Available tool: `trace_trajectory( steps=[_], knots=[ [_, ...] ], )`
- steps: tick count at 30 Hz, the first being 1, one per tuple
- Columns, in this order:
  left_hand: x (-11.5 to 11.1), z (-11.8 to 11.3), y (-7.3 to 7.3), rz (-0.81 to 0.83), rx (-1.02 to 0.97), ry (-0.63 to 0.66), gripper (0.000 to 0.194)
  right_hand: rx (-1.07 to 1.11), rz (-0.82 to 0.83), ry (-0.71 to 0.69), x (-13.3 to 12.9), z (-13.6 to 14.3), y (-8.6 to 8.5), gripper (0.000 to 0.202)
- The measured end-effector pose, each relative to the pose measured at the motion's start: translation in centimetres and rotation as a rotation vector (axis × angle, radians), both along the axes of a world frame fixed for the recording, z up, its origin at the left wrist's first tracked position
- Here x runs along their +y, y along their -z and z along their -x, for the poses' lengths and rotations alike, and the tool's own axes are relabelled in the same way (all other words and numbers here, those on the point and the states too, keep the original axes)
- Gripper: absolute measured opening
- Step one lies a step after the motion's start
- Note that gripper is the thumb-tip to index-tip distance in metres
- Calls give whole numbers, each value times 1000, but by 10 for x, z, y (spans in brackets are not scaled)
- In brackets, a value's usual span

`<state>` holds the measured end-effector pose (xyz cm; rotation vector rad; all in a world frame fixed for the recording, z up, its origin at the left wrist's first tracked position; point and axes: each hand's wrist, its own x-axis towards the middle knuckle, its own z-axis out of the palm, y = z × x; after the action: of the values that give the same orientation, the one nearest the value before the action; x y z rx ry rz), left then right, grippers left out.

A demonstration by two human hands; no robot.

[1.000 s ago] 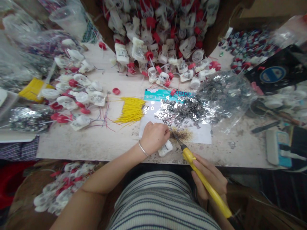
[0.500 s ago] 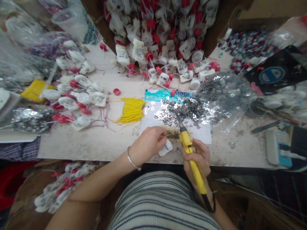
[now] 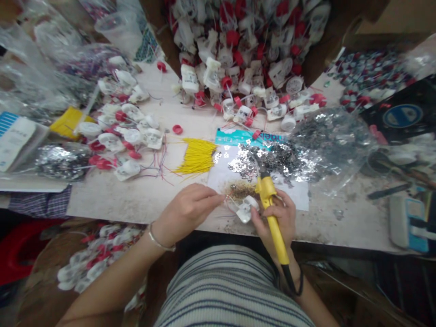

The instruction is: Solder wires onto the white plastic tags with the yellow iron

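Counted on the counter (image 3: 150, 200): one white sheet (image 3: 220, 170), one yellow soldering iron (image 3: 278, 243), one white plastic unit (image 3: 245, 211) at the sheet's near edge, and two bundles of yellow wire, one (image 3: 199, 156) just left of the sheet and the other (image 3: 70, 122) well to its left. One heap of small metal pieces (image 3: 272, 156) covered the sheet's far part; one clear bag (image 3: 337, 141) of similar pieces lay against its right side. One loose red cap (image 3: 177, 130) lay beyond the sheet to the left. The white and red units piled in the brown carton (image 3: 344, 22) behind the sheet overlapped too closely to count. The counter surface was pale, with brown residue (image 3: 238, 188) on the sheet's near part; below the counter, left of the sheet, more white and red units (image 3: 102, 254) were heaped. The left hand (image 3: 192, 211) had a narrow grip, fingertips pinched at the end of a thin lead (image 3: 233, 200) left of the unit. The right hand (image 3: 277, 218) had its grip wrapped about the iron, thumb touching the unit.
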<state>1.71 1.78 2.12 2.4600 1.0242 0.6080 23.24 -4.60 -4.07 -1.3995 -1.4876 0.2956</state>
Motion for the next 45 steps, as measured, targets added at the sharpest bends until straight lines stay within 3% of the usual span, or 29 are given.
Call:
trace_trajectory(
  steps=[2, 5, 9, 12, 16, 20, 25, 29, 32, 35, 39, 42, 45],
  knots=[
    [-7, 3, 5, 5, 15, 102, 20, 105, 50, 77, 1, 1, 1, 26],
    [-18, -8, 13, 123, -203, 161, 17, 143, 51, 91, 5, 5, 3, 26],
    [-22, -33, 23, 385, -436, -39, 8, 22, -59, 20, 12, 9, 5, 22],
    [-20, -41, 30, 474, -379, -199, 9, 70, -66, -55, 13, 12, 4, 25],
    [-19, -41, 35, 405, -272, -154, 15, 197, -18, -102, 10, 19, 3, 25],
    [-20, -39, 33, 484, -250, -162, 15, 167, -123, -52, 8, 24, 2, 25],
    [-21, -38, 32, 587, -254, -199, 14, 198, -53, -226, 4, 23, -1, 21],
    [-27, -36, 35, 554, -241, -244, 11, 337, 6, -105, -2, 14, -5, 21],
    [-32, -36, 35, 395, -182, -271, 9, 333, -15, -65, -11, 0, -9, 31],
    [-34, -37, 35, 253, -104, -265, 9, 163, -36, -129, -28, -17, -17, 47],
    [-34, -36, 35, 320, -114, -252, 6, 43, 31, -227, -50, -33, -29, 46],
    [-34, -35, 36, 323, -226, -249, 4, 207, 99, -239, -51, -25, -32, 38],
    [-39, -34, 39, 320, -304, -257, 6, 357, 100, -184, -36, -2, -27, 25]
  ],
)
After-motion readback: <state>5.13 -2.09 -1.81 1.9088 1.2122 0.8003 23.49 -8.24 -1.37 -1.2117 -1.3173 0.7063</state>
